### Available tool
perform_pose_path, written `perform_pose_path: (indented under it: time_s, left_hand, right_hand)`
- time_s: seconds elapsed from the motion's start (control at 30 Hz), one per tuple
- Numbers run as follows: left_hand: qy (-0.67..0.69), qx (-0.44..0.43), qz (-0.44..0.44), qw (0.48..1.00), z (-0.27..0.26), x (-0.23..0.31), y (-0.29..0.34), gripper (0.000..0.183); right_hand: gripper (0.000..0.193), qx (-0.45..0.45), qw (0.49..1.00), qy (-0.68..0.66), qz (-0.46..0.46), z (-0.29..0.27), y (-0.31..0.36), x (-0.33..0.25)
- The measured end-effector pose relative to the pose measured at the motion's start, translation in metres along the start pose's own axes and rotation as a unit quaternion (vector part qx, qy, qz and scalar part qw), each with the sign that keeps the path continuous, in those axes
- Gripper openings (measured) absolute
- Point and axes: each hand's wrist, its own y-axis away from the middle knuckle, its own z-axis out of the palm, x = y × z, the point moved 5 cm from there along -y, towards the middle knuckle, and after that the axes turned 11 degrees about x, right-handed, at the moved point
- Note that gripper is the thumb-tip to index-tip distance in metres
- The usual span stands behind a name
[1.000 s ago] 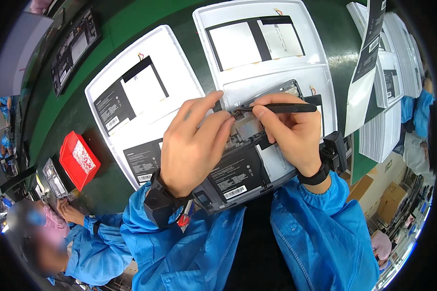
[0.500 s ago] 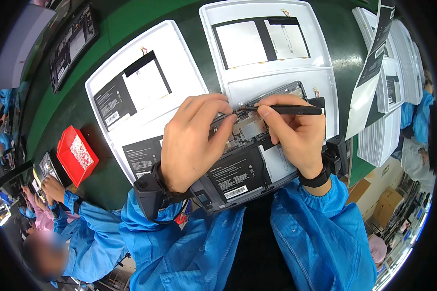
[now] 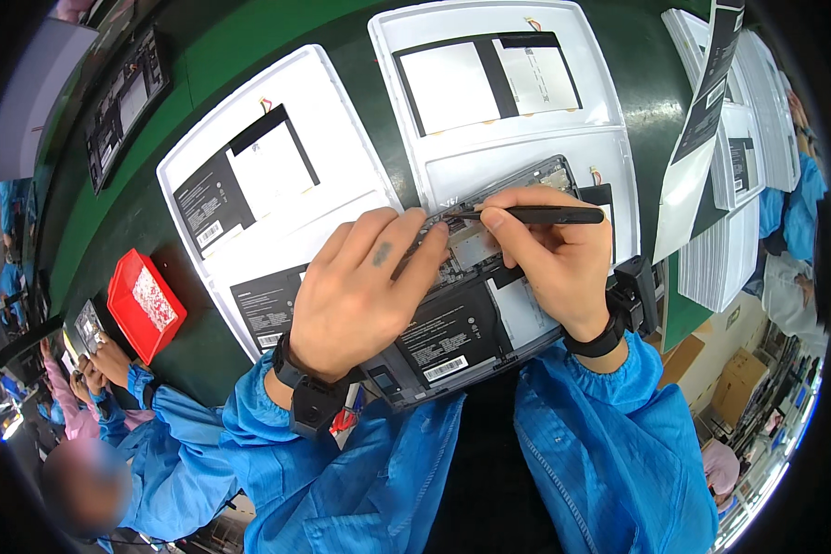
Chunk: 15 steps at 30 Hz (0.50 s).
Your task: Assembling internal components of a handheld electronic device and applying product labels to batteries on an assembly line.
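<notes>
An opened laptop base (image 3: 475, 249) lies tilted in front of me, its circuit board and a black battery (image 3: 448, 342) exposed. My right hand (image 3: 554, 254) pinches black tweezers (image 3: 554, 215), whose tips point left to the board's far edge. Over the left part of the laptop, my left hand (image 3: 365, 277) lies palm down with its fingers stretched out. Its nearest fingertip sits close beside the tweezer tips. Whatever lies under the left fingers and at the very tips is hidden or too small to make out.
Two white trays (image 3: 355, 138) hold flat battery packs behind the laptop. A red bin (image 3: 125, 309) of small white pieces stands left. White trays are stacked (image 3: 716, 268) at right, near a hanging printed sheet (image 3: 688, 194). Another person's hands (image 3: 106, 360) work at far left.
My left hand has turned and flattened over the laptop, its fingers reaching farther forward. My right hand and the tweezers have shifted slightly left. The whole view has moved a little.
</notes>
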Motion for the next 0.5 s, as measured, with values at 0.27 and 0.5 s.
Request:
perform_pose_path:
  time_s: [0.27,0.5]
  left_hand:
    - [0.038,0.015,-0.034,0.999,-0.0003,-0.0025,-0.0028,0.031]
    - [0.020,0.016,-0.028,0.999,-0.0003,-0.0001,-0.0034,0.032]
  right_hand:
    - [0.013,0.007,1.000,-0.001,0.005,0.0024,-0.0003,-0.0019]
    - [0.014,0.009,1.000,0.019,0.010,0.0016,-0.0018,-0.0012]
